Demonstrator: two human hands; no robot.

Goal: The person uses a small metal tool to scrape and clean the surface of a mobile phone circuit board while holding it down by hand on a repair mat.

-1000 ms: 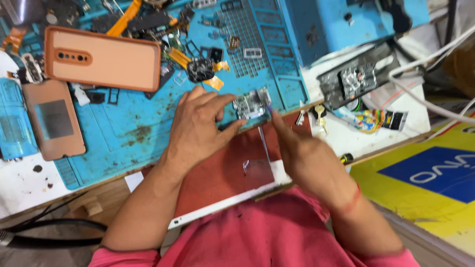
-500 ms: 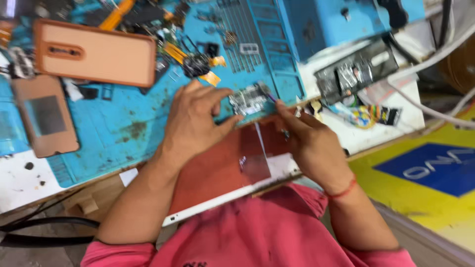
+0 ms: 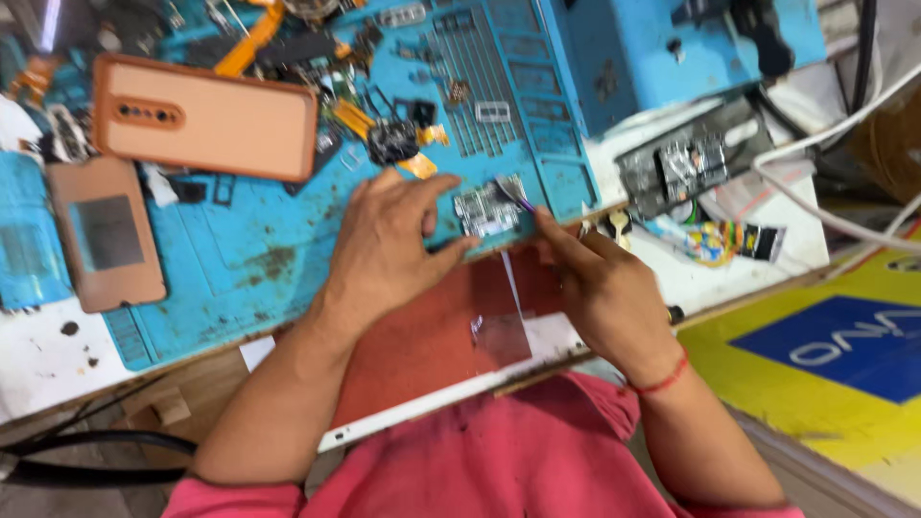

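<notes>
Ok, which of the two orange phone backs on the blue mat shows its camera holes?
The upper orange back cover, lying sideways; the lower one shows a grey square instead.

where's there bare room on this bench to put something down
Barest is the blue mat between the brown phone part and the left hand. The red pad under the wrists has some room. It is crowded along the mat's top edge and around the circuit board and right hand.

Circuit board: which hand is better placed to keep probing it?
Right, probably. The right hand already holds the thin tool with its tip at the circuit board; the left hand only steadies the board.
</notes>
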